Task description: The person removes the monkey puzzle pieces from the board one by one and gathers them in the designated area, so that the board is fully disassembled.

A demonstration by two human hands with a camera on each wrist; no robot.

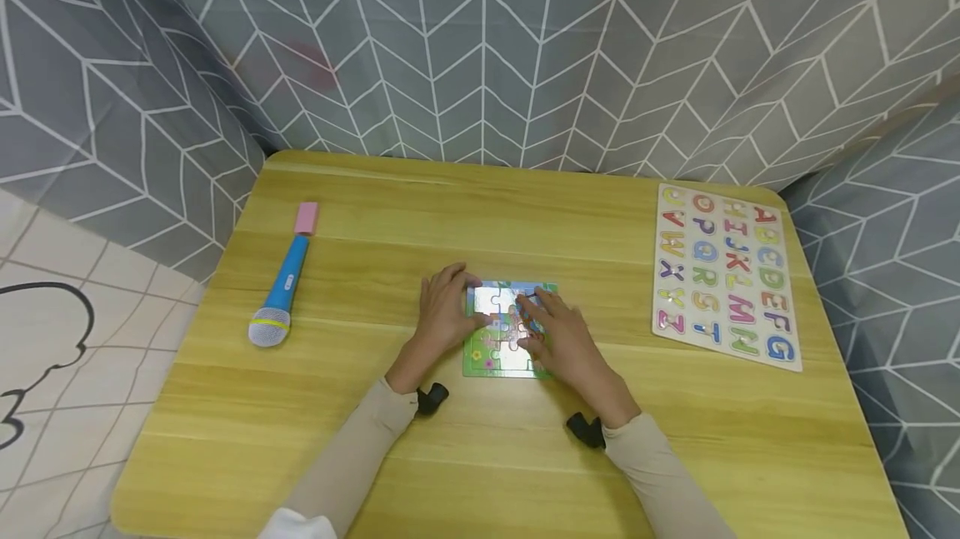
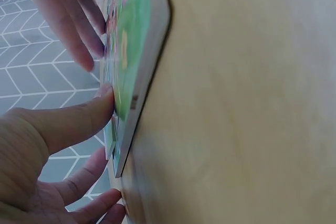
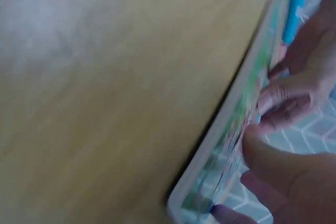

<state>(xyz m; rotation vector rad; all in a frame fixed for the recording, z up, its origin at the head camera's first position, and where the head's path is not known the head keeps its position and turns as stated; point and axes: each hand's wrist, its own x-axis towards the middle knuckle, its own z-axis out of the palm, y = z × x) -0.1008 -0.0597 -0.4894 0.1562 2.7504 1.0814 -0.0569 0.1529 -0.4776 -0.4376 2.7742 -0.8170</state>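
Note:
A small jigsaw puzzle (image 1: pixel 512 371) with a green border lies on the table between the two hands. My left hand (image 1: pixel 447 311) is at its left side, thumb (image 2: pixel 79 121) touching the puzzle's face and fingers spread around the far left corner. Near those fingers, in the left wrist view, a puzzle piece (image 2: pixel 109 139) stands slightly raised from the board. Over the puzzle's right half lies my right hand (image 1: pixel 564 337), its thumb (image 3: pixel 262 156) and fingers touching the surface and covering part of the picture. Glare whitens several pieces in the head view.
On the wooden table (image 1: pixel 360 456), a blue toy microphone (image 1: pixel 285 282) lies at the left, with a pink block (image 1: pixel 306 218) at its far end. An alphabet board (image 1: pixel 725 276) lies at the right. Grey patterned curtains (image 1: pixel 480 47) hang behind the table.

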